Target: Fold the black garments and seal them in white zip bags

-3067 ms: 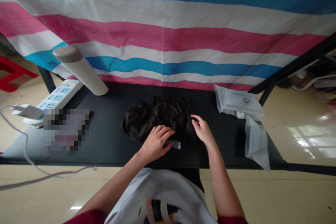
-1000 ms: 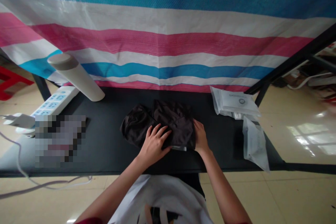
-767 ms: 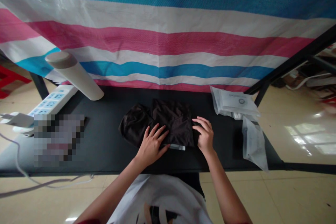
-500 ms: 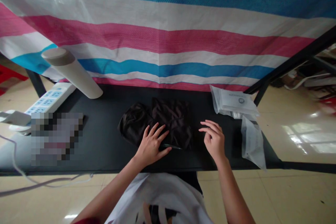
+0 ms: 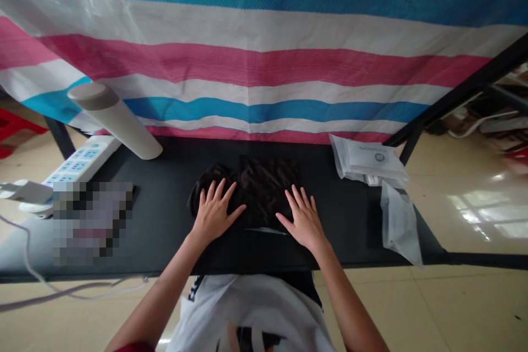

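A dark, wrinkled piece of fabric (image 5: pixel 264 184) lies folded on the black tabletop (image 5: pixel 165 253) in front of me. My left hand (image 5: pixel 214 214) rests on its rounded left part, palm down with fingers spread. On the right edge of the fabric lies my right hand (image 5: pixel 304 219), its fingers also stretched out. A thin pale strip (image 5: pixel 266 230) shows along the near edge of the fabric; what it belongs to I cannot make out. Both hands press flat and grasp nothing.
On the left are a white power strip (image 5: pixel 82 159) with a plugged-in adapter, a pale bottle (image 5: pixel 119 124) and a blurred-out item (image 5: pixel 93 220). Frosted plastic bags (image 5: pixel 371 162) lie at the right. A striped sheet (image 5: pixel 247 66) hangs behind the table.
My left hand has slid left across the fabric. My right hand has moved left from beside the fabric onto its right edge, and its fingers have straightened.
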`<state>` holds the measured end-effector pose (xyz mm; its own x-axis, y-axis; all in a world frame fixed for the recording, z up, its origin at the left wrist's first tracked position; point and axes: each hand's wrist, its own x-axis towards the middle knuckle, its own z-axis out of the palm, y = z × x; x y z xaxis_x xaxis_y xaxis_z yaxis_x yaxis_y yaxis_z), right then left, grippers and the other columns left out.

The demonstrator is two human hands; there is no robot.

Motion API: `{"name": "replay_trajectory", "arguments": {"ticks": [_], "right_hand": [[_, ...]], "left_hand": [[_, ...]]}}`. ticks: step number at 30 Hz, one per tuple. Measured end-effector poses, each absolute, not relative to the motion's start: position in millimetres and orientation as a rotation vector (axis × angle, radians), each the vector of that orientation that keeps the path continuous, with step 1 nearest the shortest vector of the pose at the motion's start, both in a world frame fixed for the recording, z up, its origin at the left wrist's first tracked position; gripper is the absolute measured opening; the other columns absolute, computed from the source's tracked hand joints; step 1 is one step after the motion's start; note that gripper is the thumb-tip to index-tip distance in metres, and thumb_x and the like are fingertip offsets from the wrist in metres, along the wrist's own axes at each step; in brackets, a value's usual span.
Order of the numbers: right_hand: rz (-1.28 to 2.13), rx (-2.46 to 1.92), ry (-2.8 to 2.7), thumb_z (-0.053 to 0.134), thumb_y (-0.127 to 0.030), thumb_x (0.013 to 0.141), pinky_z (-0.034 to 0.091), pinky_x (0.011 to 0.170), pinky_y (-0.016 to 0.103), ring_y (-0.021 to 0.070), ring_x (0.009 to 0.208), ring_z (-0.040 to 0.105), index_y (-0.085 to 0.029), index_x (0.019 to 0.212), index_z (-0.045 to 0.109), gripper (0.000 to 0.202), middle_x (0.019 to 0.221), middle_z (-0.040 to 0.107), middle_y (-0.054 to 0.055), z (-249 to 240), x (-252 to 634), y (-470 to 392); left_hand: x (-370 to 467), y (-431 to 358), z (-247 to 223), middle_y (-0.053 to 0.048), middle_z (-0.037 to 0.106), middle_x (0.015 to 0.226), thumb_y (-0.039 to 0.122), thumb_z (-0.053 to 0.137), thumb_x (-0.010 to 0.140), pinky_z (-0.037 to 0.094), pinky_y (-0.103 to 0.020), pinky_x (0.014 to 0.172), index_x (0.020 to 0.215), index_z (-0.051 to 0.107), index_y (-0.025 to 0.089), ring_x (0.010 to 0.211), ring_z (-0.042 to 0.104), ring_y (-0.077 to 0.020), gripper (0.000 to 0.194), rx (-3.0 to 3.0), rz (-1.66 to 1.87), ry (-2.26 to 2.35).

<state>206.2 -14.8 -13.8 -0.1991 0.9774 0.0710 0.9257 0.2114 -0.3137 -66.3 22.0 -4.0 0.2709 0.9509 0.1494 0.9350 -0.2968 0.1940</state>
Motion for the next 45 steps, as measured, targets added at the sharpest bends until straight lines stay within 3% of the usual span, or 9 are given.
{"name": "replay_trajectory", "arguments": {"ticks": [6,14,17,23,28,32,36,45], "right_hand": [[0.229,-1.811,-2.252,0.039,-0.057,0.095,0.022,0.114,0.062,0.0362,0.147,0.016,-0.018,0.153,0.025,0.071,0.160,0.018,0.012,-22,209,-16],[0.195,-1.782,-2.218,0.041,-0.050,0.096,0.022,0.113,0.061,0.0346,0.146,0.020,-0.021,0.151,0.031,0.063,0.158,0.026,0.009,-26,209,-16],[0.212,-1.757,-2.161,0.040,-0.050,0.097,0.024,0.113,0.060,0.0330,0.145,0.023,-0.022,0.149,0.034,0.060,0.157,0.030,0.010,-26,209,-17],[0.249,-1.710,-1.977,0.036,-0.048,0.099,0.031,0.113,0.053,0.0286,0.144,0.029,-0.017,0.149,0.032,0.059,0.154,0.034,0.015,-32,219,-26],[0.140,-1.803,-1.998,0.035,-0.047,0.099,0.032,0.112,0.054,0.0283,0.143,0.032,-0.018,0.149,0.034,0.057,0.151,0.040,0.014,-39,244,-54],[-0.030,-2.043,-1.979,0.035,-0.051,0.098,0.031,0.110,0.058,0.0322,0.144,0.028,-0.023,0.148,0.038,0.057,0.154,0.036,0.011,-43,271,-81],[-0.109,-2.202,-1.932,0.033,-0.051,0.097,0.032,0.109,0.058,0.0335,0.144,0.027,-0.026,0.149,0.036,0.058,0.156,0.032,0.009,-46,290,-103],[-0.230,-2.204,-1.861,0.030,-0.047,0.097,0.028,0.109,0.061,0.0358,0.143,0.026,-0.022,0.148,0.039,0.057,0.154,0.035,0.011,-55,284,-144]], "left_hand": [[-79,24,-15,-0.010,0.030,0.157,0.063,0.046,0.089,0.024,-0.063,0.112,0.150,0.033,0.028,0.145,0.022,-0.0387,0.071,2.458,0.359,1.803],[-79,25,-16,-0.010,0.030,0.157,0.062,0.046,0.089,0.023,-0.062,0.113,0.149,0.034,0.028,0.145,0.023,-0.0375,0.070,2.450,0.398,1.788],[-80,24,-13,-0.010,0.036,0.154,0.059,0.045,0.091,0.024,-0.061,0.113,0.146,0.040,0.025,0.144,0.026,-0.0358,0.064,2.413,0.462,1.781],[-87,4,-3,-0.010,0.053,0.139,0.042,0.042,0.096,0.028,-0.047,0.116,0.135,0.047,0.018,0.139,0.038,-0.0259,0.046,2.418,0.775,1.704],[-116,-21,-9,-0.014,0.047,0.144,0.044,0.043,0.095,0.031,-0.046,0.115,0.141,0.040,0.014,0.142,0.032,-0.0285,0.055,2.428,0.725,1.825],[-149,-36,-24,-0.020,0.039,0.149,0.053,0.038,0.094,0.031,-0.053,0.113,0.144,0.038,0.008,0.143,0.028,-0.0364,0.067,2.347,0.561,2.084],[-166,-50,-31,-0.015,0.033,0.155,0.056,0.035,0.094,0.028,-0.056,0.113,0.150,0.031,0.012,0.144,0.026,-0.0368,0.071,2.375,0.404,2.110],[-166,-87,-28,-0.011,0.033,0.155,0.053,0.035,0.093,0.028,-0.058,0.112,0.152,0.028,0.021,0.144,0.027,-0.0357,0.068,2.345,0.405,2.126]]}}
